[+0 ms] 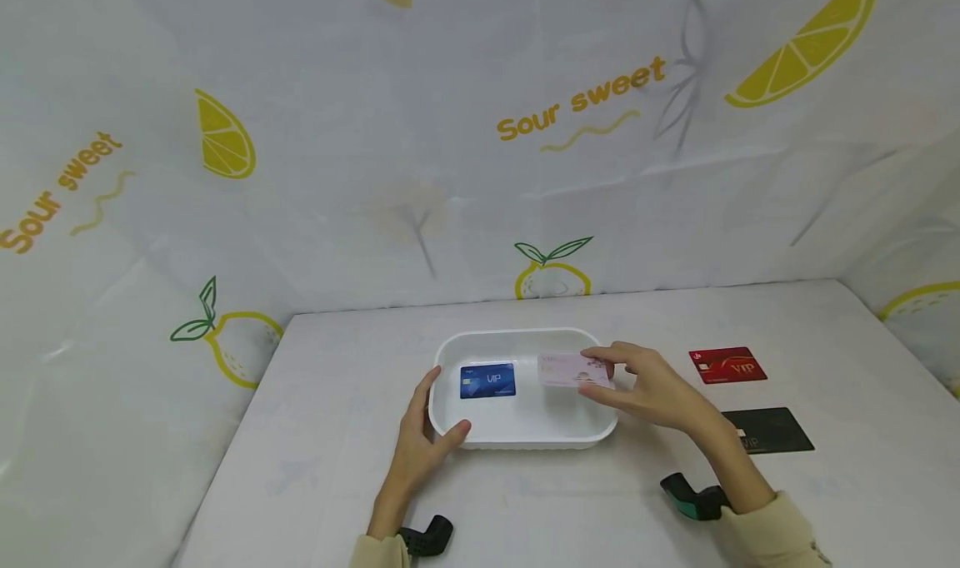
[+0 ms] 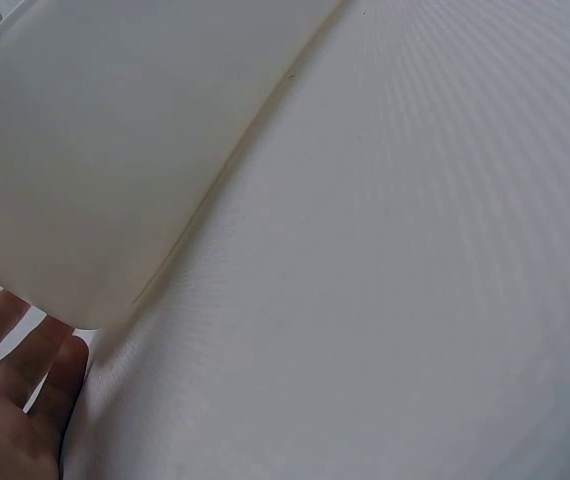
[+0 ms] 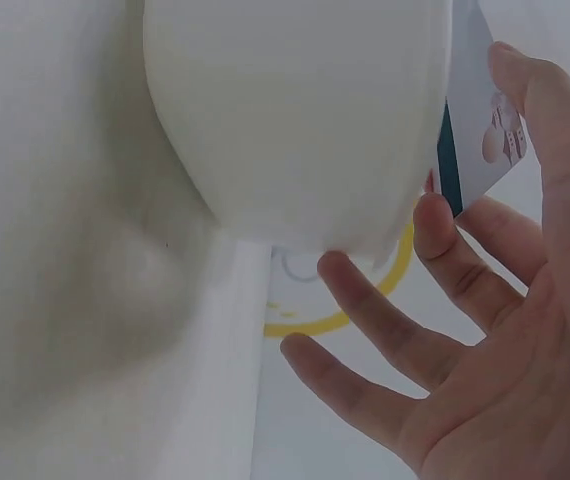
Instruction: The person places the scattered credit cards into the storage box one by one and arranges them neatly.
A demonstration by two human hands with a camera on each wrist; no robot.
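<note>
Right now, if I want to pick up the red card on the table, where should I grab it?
The red card lies flat on the table, so there is probably no gap to get fingers under. Likely best: come from above, press a fingertip on it, slide it to the table's near edge, then pinch the overhanging long side. The black card lies apart, nearer you.

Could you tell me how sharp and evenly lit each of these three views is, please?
Head view: even, soft light, faint shadows, edges bowed by the wide lens; blue card readable. Left wrist view: the tray fills the frame, washed-out, featureless. Right wrist view: tray wall and right hand close and soft; pink card partly hidden.
</note>
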